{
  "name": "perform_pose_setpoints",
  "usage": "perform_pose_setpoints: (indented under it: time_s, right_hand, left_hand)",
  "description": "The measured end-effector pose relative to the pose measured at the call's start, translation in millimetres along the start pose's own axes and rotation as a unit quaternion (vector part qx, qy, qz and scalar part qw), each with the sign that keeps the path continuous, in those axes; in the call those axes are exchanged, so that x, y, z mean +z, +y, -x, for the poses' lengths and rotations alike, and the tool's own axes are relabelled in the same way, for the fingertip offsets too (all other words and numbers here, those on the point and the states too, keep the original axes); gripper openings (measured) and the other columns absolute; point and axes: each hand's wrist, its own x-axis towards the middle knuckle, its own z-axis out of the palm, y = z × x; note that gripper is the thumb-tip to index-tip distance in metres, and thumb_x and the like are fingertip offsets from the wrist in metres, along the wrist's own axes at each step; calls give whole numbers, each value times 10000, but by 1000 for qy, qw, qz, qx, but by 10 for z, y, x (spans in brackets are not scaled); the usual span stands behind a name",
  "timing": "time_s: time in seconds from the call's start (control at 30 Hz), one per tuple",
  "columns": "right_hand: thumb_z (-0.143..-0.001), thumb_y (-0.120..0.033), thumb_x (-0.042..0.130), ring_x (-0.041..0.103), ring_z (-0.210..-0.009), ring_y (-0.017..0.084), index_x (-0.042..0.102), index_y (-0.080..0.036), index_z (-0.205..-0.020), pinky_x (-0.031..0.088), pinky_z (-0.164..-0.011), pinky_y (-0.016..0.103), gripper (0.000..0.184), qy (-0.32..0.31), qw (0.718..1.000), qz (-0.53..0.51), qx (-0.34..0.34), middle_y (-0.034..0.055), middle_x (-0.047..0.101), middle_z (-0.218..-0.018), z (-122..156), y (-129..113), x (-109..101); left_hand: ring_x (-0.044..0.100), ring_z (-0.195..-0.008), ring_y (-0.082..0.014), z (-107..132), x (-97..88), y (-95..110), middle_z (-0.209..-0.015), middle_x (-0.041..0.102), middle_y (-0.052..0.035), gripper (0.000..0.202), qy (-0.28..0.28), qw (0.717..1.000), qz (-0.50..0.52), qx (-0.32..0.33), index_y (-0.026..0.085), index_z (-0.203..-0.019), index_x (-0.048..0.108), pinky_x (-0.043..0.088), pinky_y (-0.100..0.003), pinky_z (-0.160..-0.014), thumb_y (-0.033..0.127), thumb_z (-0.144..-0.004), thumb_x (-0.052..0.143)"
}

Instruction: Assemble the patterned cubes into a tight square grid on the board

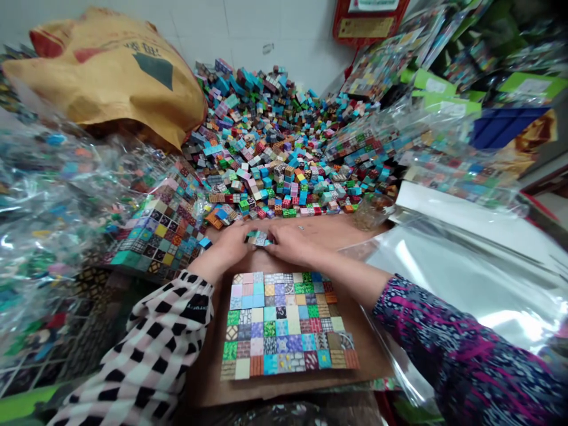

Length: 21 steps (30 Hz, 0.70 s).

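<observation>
Nothing legible, dark characters on the yellow sack (102,77) too blurred

Looked glossy on the clear plastic bags (53,195), matt on the printed cubes (284,319) (wood or plastic, hard to tell), dull on the brown cardboard (373,361).
</observation>
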Motion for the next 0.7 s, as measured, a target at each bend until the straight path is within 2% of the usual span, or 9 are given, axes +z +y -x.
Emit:
perform_pose_setpoints:
  time_s: [0.13,0.27,0.43,0.53,0.63,0.7]
  right_hand:
    - [-878,-208,588,637,-930,227,673,-212,-1054,480,-778,325,196,-16,1000,-1,24,69,710,-1058,-7,-55,-40]
    - [-879,-175,583,641,-922,214,669,-257,-1128,483,-767,317,276,-24,999,-49,0,41,710,-1052,-16,-60,-59]
    - [-845,-174,639,639,-949,220,655,-179,-1087,474,-790,324,242,7,998,-60,11,78,703,-1055,-46,36,93]
    - [-822,-160,655,631,-1006,221,608,-173,-1176,472,-831,332,358,11,997,-74,4,90,687,-1136,-53,48,124]
    - [-789,-91,633,619,-1061,220,598,-198,-1228,473,-881,325,453,-14,998,-61,-10,85,671,-1219,-34,56,-12]
    - [-787,-46,578,633,-1032,217,622,-208,-1233,483,-877,315,476,-29,999,-36,-6,77,686,-1194,-13,118,-171]
  left_hand:
    - [616,-1165,-262,12,-15,26,-1189,692,-77,499,-24,1000,5,15,218,-1214,683,472,-421,-1030,124,-725,699]
    - [619,-1172,-264,18,-23,53,-1196,701,-89,468,-43,999,13,30,207,-1181,698,464,-427,-1045,122,-720,702]
    - [596,-1224,-244,30,-23,75,-1247,691,-81,498,-32,998,16,44,212,-1252,659,433,-419,-1084,82,-774,611]
    - [577,-1247,-251,36,-17,77,-1304,659,-89,541,-33,998,20,45,210,-1301,624,420,-420,-1097,110,-769,645]
    - [542,-1280,-262,37,6,63,-1361,612,-102,579,-37,997,33,62,225,-1349,582,409,-431,-1105,196,-782,693]
    - [541,-1268,-277,32,27,48,-1337,610,-121,509,-39,997,33,55,216,-1306,614,427,-440,-1083,258,-806,693]
